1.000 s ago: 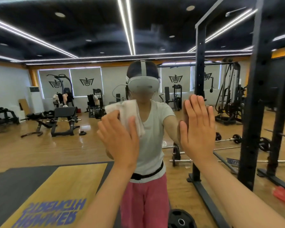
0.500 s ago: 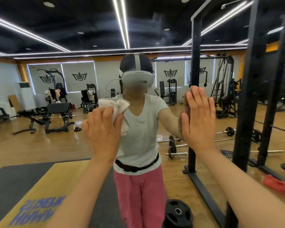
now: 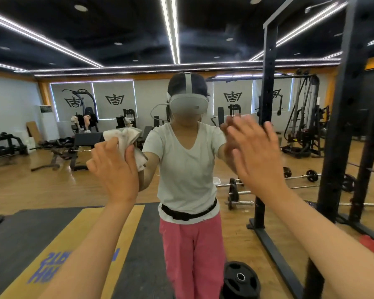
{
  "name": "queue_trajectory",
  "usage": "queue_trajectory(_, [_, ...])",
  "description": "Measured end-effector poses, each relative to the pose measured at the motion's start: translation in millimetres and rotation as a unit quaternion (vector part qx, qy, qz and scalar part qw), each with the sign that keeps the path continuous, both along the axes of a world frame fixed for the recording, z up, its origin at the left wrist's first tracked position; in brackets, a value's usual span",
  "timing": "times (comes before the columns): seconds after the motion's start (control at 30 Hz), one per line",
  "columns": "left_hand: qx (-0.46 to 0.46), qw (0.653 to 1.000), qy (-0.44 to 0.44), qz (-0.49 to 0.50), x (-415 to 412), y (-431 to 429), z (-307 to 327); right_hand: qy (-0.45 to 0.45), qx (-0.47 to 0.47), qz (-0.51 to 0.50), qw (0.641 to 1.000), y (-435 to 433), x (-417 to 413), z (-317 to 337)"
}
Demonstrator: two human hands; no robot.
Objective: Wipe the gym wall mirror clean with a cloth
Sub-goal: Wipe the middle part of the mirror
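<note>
Against the mirror (image 3: 41,182), left hand (image 3: 115,171) grasping cloth (image 3: 126,134), right hand (image 3: 257,156) flat, released; mat lettering (image 3: 58,266) illegible.

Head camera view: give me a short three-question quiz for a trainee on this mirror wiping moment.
1. True or false: the left hand holds the cloth against the mirror.
2. The right hand is: A) gripping a spray bottle, B) open with fingers straight, holding nothing, C) out of view.
3. Fill in: the weight plate at the bottom of the view is ____ in colour.
Key: 1 true; 2 B; 3 black.
</note>
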State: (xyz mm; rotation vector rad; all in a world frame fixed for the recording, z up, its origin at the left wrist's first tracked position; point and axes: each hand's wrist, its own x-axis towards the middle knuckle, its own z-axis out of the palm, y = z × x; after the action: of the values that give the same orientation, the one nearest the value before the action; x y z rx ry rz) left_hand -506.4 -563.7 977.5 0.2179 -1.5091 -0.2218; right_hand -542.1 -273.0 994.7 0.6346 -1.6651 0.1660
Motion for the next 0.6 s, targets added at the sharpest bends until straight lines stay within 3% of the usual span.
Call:
queue_trajectory(0.1, [-0.009,1.0,0.001,0.004,1,-1,0,0.049,0.067,0.052,0.995,-36,9,5])
queue_trajectory(0.27, [-0.024,0.999,-0.012,0.021,2,-4,0,0.04,0.117,0.043,0.991,-72,5,1])
queue_trajectory(0.6, [-0.08,0.997,0.002,0.019,3,-15,-3,0.087,0.171,0.073,0.979,-126,-9,4])
